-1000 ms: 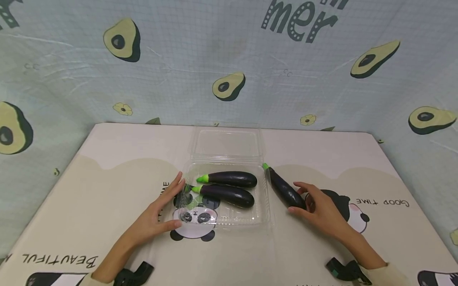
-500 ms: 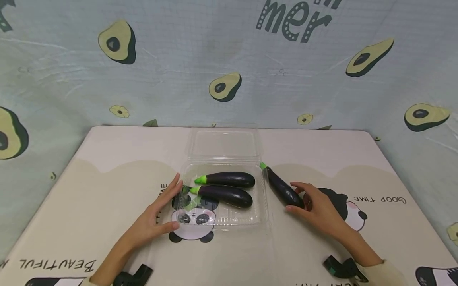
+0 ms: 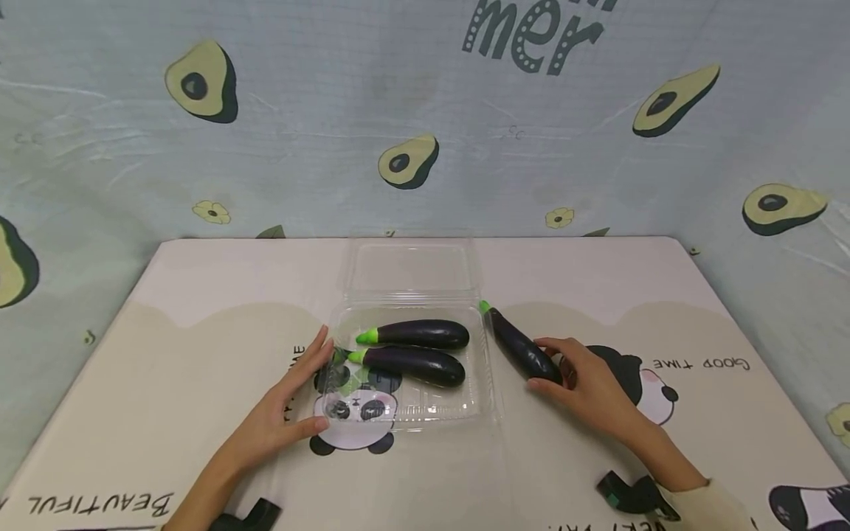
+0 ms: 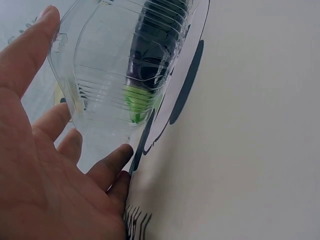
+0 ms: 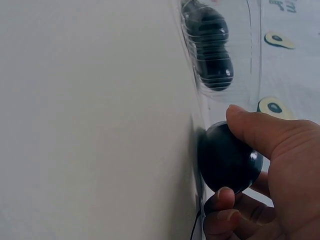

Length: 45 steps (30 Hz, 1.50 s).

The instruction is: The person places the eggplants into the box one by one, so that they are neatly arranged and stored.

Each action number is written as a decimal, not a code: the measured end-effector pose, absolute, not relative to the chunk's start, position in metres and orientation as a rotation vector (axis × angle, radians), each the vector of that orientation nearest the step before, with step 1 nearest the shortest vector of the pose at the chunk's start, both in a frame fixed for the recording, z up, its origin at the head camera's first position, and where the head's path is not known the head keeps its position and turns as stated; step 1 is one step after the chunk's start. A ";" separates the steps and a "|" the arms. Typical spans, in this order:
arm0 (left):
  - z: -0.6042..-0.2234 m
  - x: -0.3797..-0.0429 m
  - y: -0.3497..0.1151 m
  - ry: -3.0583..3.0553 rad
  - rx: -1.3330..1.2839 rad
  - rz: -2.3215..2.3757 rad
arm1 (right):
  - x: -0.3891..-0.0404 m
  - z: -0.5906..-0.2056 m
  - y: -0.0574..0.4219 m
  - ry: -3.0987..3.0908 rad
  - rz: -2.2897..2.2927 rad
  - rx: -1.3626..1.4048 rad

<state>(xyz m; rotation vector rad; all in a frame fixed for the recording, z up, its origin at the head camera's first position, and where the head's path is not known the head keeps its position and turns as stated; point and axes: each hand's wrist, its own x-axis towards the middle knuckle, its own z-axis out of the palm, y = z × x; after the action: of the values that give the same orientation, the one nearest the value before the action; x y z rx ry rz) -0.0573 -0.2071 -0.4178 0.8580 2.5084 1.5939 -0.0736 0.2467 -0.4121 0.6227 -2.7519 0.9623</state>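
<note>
A clear plastic clamshell box (image 3: 425,413) lies with its lid (image 3: 412,269) folded back, away from me. Inside it, two dark eggplants with green stem ends, the rear eggplant (image 3: 425,334) and the front eggplant (image 3: 418,366), lie side by side. My left hand (image 3: 282,409) is at the box's left side, fingers extended and thumb spread apart near the front corner. Right of the box, a third eggplant (image 3: 521,346) lies slanted, its green tip close to the box wall. My right hand (image 3: 591,387) holds its rounded near end between thumb and fingers, as the right wrist view shows.
The table (image 3: 199,383) has a cover printed with pandas and lettering. Behind it rises a pale sheet (image 3: 299,169) with avocado prints. Black wrist devices, the left device (image 3: 252,516) and the right device (image 3: 631,494), are near the front edge.
The head view has shifted slightly, so the scene appears a little further left. Both hands, the box and the eggplants keep their places relative to one another.
</note>
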 end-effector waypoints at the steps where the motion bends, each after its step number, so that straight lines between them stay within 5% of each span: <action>1: -0.418 -0.057 -0.207 2.506 0.863 1.596 | -0.073 -0.412 0.247 -2.753 0.961 0.619; 45: -0.421 -0.059 -0.207 2.513 0.866 1.607 | -0.071 -0.355 0.261 -2.650 0.971 0.485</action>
<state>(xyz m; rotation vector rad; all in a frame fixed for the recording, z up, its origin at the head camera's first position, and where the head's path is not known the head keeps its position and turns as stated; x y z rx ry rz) -0.0585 -0.2074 -0.4205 0.8657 2.5130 1.6070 -0.0714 0.2615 -0.3555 0.4849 -2.6504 0.9712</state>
